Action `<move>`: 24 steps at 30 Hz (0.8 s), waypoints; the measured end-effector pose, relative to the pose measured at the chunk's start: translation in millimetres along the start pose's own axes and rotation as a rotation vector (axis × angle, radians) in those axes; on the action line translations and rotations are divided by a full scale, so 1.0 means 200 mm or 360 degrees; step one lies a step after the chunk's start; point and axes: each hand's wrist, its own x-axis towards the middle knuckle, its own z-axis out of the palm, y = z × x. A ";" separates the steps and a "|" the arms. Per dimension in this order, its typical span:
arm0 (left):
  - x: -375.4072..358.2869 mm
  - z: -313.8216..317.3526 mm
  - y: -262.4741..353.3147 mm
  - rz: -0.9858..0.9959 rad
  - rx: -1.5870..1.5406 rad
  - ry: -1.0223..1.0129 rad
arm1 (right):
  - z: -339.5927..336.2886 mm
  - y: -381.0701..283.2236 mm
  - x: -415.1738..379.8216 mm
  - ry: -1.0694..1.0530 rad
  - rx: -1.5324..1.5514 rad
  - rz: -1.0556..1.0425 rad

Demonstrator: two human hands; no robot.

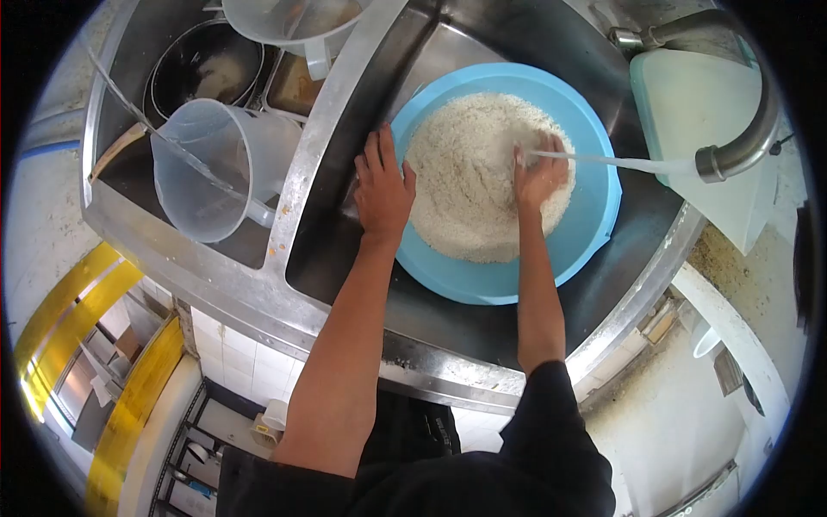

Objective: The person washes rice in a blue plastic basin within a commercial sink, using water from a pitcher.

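A round blue basin [594,202] sits in the steel sink and holds a broad heap of white, grainy food that looks like uncooked rice [465,172]. My left hand [383,194] is on the basin's left rim, its thumb toward the inside and its fingers over the outer side. On the right side of the heap, my right hand [541,177] touches the grains with fingers apart, the tips partly blurred. Water [616,161] streams from the curved metal faucet [732,159] toward that hand and the grains.
A translucent plastic jug [207,172] lies in the left sink compartment beside a dark pot [211,69]. Another clear jug [297,17] is at the top. The sink divider [297,172] separates the compartments. A pale green board [689,103] leans at the right.
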 end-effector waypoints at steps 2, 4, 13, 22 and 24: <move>0.01 0.01 0.01 0.0011 -0.0058 0.0018 | 0.13 -0.06 -0.02 -0.0014 0.0036 0.0094; 0.01 0.01 0.01 0.0007 -0.0045 0.0023 | 0.21 -0.08 -0.03 -0.0018 0.0247 0.0102; 0.01 0.00 0.02 0.0038 -0.0037 0.0056 | -0.19 -0.07 -0.22 0.0186 0.0129 0.0583; 0.00 0.00 0.02 0.0065 -0.0008 0.0056 | 0.09 -0.04 -0.13 0.0246 0.0422 0.1134; 0.01 -0.01 0.02 0.0051 0.0014 0.0038 | 0.11 -0.06 -0.11 -0.0120 0.0791 0.0768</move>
